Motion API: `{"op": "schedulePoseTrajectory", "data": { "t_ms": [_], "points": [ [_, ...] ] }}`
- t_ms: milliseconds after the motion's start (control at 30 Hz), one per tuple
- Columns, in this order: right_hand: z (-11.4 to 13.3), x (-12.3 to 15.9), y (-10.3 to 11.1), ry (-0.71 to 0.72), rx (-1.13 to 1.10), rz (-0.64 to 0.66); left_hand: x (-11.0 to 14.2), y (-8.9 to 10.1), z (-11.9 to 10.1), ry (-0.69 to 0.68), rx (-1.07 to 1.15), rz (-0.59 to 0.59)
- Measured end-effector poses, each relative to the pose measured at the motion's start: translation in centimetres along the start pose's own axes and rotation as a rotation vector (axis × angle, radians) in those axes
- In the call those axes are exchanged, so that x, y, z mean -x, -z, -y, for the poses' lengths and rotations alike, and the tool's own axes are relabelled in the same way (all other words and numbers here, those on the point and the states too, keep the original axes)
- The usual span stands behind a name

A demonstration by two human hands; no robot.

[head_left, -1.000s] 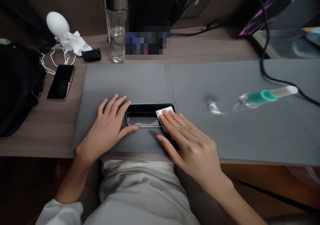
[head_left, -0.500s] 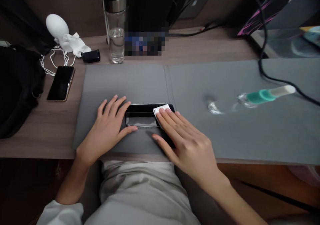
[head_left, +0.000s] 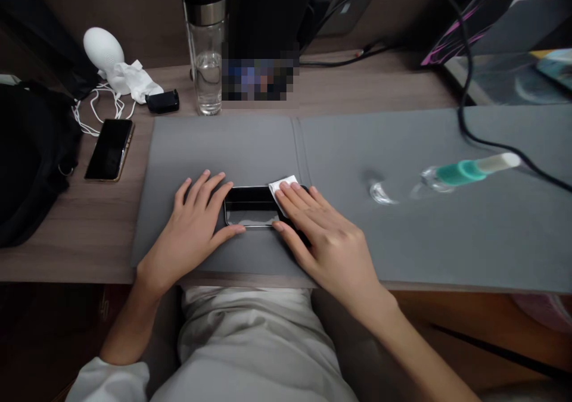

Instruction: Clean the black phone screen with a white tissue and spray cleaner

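We have a dark-screened phone lying flat on the gray mat, between our two hands.
On its right part we press a folded white cloth under our right hand, its fingers laid flat and close together, the thumb apart near the phone's lower edge; our left hand frames the left end, fingers spread, index at the upper corner and thumb by the lower edge. To the right on the mat we see a small clear cap, then a teal bottle, though we cannot tell whether it stands or lies. Beyond the mat, on the counter, a second phone lies at left, and a glass bottle stands behind the mat.
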State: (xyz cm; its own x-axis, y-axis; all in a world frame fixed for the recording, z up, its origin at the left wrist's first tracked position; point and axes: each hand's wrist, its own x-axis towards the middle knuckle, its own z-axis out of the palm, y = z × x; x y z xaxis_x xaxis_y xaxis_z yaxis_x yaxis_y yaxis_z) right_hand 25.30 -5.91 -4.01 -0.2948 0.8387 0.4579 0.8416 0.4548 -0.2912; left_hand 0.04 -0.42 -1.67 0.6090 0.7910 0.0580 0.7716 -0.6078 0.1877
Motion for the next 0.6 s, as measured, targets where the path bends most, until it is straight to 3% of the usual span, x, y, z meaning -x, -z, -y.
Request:
{"op": "schedulePoseTrajectory", "data": {
  "t_ms": [233,600],
  "points": [
    [1.3,1.6,0.8,0.035,0.035,0.015,0.0,0.1,-0.2,0.01,0.004,0.003],
    [1.2,-0.2,-0.4,0.049,0.013,0.009,0.0,0.0,-0.1,0.004,-0.011,0.005]
  ]
}}
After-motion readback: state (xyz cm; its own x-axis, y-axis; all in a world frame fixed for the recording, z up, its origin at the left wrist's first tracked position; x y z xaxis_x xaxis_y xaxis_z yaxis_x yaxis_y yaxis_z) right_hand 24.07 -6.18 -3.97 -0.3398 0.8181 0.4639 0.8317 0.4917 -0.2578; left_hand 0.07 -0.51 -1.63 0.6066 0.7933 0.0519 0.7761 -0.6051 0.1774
